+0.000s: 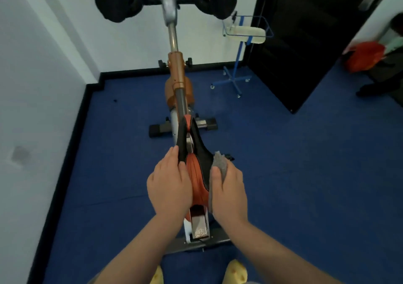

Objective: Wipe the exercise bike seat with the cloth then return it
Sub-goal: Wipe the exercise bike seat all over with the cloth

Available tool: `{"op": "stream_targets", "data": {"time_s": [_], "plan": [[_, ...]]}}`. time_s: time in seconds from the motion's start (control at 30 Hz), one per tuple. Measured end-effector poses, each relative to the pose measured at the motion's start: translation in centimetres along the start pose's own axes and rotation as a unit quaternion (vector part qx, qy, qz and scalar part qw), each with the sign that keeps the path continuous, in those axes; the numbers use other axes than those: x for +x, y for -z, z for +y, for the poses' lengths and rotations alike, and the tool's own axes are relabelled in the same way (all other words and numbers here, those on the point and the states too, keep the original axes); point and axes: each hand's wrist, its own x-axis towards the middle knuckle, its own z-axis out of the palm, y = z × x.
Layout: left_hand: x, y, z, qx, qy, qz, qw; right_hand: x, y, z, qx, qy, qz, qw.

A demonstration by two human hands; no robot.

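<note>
- Now mid-wipe, by the look of it: seat [197, 174], orange and black, at lower centre of the frame, nose pointing up the picture toward the handlebars [165, 2] at top centre.
- Right hand [229, 192], just right of centre, closed around a grey cloth [219, 163] and pressing it against the seat's right flank; cloth bunched, one corner poking up above the knuckles.
- Left hand [169, 185], just left of centre, fingers curled over the seat's left edge with nothing held, apparently bracing it (thumb hidden, so the firmness of the grip cannot be told).
- Top of the seat between the two hands bare of cloth; likely not yet fully covered.
- Risk one: only the flank gets wiped and the top and nose get missed, since the cloth sits low on one side and bunched rather than spread.
- Risk two: cloth slipping out along the curved edge and dropping to the blue floor [305, 174], given the loose corner.
- Risk three: seat twisting on its post [199, 222] if the bracing hand lets go under sideways pressure.
- Return spot for the cloth not evident; a blue wheeled stand [238, 70] at upper right of the frame, well apart from the bike, one possible candidate only.
</note>
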Motion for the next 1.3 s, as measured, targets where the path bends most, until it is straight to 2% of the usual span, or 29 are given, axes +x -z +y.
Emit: {"op": "stream_targets", "data": {"time_s": [0.1, 0.2, 0.3, 0.43, 0.5, 0.57, 0.63, 0.9, 1.1, 1.3], "plan": [[0.1, -0.3, 0.5, -0.032, 0.034, 0.048, 0.998, 3.5, 0.7, -0.3, -0.024, -0.006, -0.082, 0.996], [-0.2, -0.4, 0.5, -0.026, 0.034, 0.070, 0.997, 6.2, 1.1, -1.6, -0.058, -0.011, -0.164, 0.985], [-0.3, -0.3, 0.6, -0.023, 0.033, 0.071, 0.997, 5.3, 1.1, -0.9, -0.062, -0.001, -0.158, 0.986], [-0.1, -0.2, 0.4, -0.019, 0.034, 0.067, 0.997, 2.1, 1.5, 0.0, -0.059, 0.080, -0.110, 0.989], [-0.1, -0.2, 0.3, -0.022, 0.032, 0.062, 0.997, 4.1, 1.2, -0.6, -0.066, 0.044, -0.137, 0.987], [0.0, -0.2, 0.2, -0.022, 0.034, 0.054, 0.998, 6.9, 0.8, -1.7, -0.083, -0.019, -0.201, 0.976], [0.0, -0.2, 0.1, -0.022, 0.035, 0.043, 0.998, 9.0, 0.4, -2.7, -0.079, -0.046, -0.248, 0.965], [0.1, -0.2, -0.2, -0.020, 0.029, 0.035, 0.999, 5.7, 2.3, -0.4, -0.036, 0.013, -0.230, 0.972], [0.1, -0.2, 0.2, -0.011, 0.033, 0.044, 0.998, 10.4, 0.0, -3.7, -0.010, -0.055, -0.295, 0.954], [-0.1, -0.5, 0.9, -0.002, 0.049, 0.082, 0.995, 7.6, 1.9, -1.0, -0.048, 0.072, -0.286, 0.954]]}}
